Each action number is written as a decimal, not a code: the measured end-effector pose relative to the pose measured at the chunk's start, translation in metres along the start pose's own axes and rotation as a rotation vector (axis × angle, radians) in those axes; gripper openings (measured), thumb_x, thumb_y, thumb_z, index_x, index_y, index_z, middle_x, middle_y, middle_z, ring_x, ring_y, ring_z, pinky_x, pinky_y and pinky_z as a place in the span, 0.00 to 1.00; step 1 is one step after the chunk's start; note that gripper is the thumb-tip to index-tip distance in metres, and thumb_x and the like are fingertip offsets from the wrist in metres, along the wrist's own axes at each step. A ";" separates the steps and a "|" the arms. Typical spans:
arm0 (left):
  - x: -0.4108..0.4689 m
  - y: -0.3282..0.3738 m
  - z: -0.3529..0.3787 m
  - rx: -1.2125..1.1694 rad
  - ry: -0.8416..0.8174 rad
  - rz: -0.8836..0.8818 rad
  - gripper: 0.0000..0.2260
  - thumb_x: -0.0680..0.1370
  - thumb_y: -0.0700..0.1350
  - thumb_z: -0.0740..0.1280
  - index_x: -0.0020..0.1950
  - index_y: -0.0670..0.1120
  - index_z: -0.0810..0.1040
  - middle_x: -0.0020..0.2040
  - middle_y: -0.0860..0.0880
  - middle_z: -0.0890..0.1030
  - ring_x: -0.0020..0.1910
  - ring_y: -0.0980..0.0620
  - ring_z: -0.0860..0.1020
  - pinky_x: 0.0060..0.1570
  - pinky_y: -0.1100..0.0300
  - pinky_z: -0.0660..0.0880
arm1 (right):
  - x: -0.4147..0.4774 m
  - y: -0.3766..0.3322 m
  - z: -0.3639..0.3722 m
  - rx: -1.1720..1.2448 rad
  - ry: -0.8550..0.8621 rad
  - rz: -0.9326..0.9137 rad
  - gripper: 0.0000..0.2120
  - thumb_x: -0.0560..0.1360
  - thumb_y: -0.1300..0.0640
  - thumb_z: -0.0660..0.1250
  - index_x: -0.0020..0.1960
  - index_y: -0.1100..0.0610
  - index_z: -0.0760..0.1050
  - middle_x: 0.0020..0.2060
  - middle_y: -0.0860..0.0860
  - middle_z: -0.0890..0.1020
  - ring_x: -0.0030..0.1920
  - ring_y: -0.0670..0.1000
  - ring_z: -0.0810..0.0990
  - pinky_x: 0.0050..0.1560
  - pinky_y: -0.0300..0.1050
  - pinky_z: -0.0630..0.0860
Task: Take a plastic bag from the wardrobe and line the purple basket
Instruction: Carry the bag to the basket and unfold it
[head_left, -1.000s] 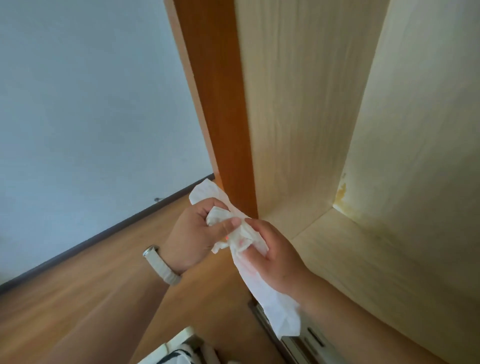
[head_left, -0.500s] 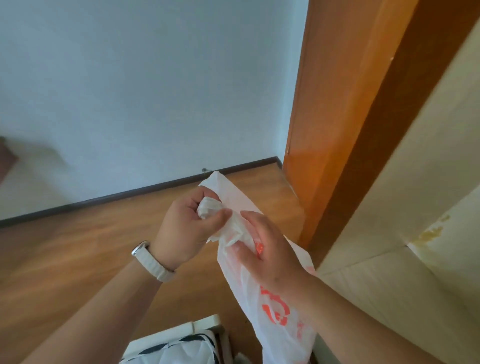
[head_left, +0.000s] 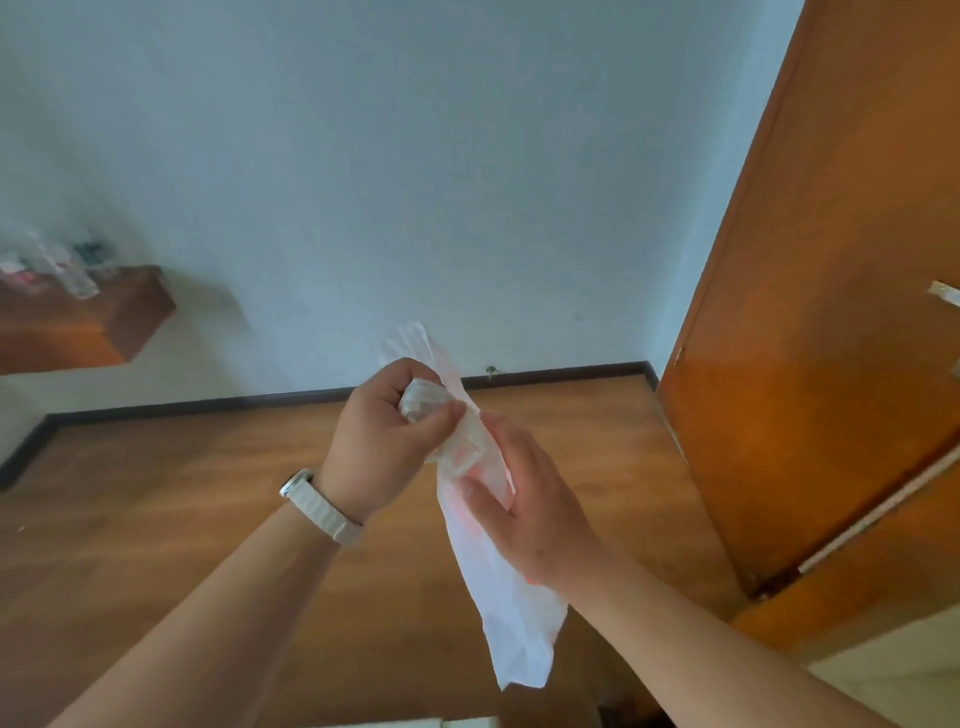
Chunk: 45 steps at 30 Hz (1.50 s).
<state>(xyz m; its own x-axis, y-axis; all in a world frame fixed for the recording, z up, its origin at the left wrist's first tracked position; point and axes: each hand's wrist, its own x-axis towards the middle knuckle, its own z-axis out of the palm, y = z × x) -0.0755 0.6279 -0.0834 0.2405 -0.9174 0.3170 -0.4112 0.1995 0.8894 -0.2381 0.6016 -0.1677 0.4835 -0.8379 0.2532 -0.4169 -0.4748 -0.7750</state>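
Observation:
A thin white plastic bag (head_left: 511, 618) with red print hangs crumpled between my hands at the frame's centre. My left hand (head_left: 382, 436), with a white watch on its wrist, is closed on the bag's bunched top. My right hand (head_left: 530, 499) pinches the bag just below, fingers spread over the film. The bag's loose lower end dangles under my right wrist. The purple basket is not in view. The wardrobe's orange-brown side (head_left: 810, 338) stands at the right, apart from my hands.
A pale blue wall (head_left: 415, 182) faces me above a dark skirting board and wooden floor (head_left: 182, 493). A wooden shelf (head_left: 78, 322) with blurred items juts from the wall at the left. Pale wardrobe interior shows at the bottom right corner.
The view has swung left, away from the wardrobe's inside to the wall and floor. Both hands kept hold of the bag, and more of it hangs loose now.

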 end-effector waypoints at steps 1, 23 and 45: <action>0.004 -0.002 -0.005 0.015 0.026 -0.006 0.06 0.73 0.38 0.73 0.41 0.43 0.77 0.37 0.46 0.80 0.34 0.48 0.78 0.33 0.54 0.77 | 0.010 -0.001 0.003 -0.007 -0.015 -0.019 0.29 0.79 0.35 0.58 0.76 0.42 0.56 0.71 0.38 0.67 0.70 0.44 0.69 0.68 0.51 0.73; 0.189 -0.122 -0.109 0.172 0.569 -0.297 0.06 0.71 0.41 0.74 0.41 0.47 0.78 0.37 0.52 0.81 0.38 0.53 0.80 0.38 0.58 0.78 | 0.313 0.032 0.120 0.185 -0.517 -0.318 0.32 0.75 0.32 0.57 0.75 0.43 0.58 0.71 0.40 0.66 0.68 0.44 0.70 0.67 0.51 0.73; 0.331 -0.160 -0.150 0.152 0.697 -0.305 0.06 0.72 0.39 0.74 0.43 0.45 0.78 0.39 0.53 0.80 0.40 0.52 0.81 0.39 0.58 0.79 | 0.515 0.043 0.150 0.270 -0.705 -0.384 0.31 0.74 0.30 0.56 0.73 0.39 0.59 0.71 0.37 0.66 0.62 0.36 0.66 0.62 0.37 0.68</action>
<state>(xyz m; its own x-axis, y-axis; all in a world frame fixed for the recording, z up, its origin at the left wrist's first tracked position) 0.2015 0.3439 -0.0713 0.8394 -0.4858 0.2440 -0.3419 -0.1229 0.9317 0.1087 0.1902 -0.1573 0.9583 -0.2249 0.1765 0.0295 -0.5364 -0.8434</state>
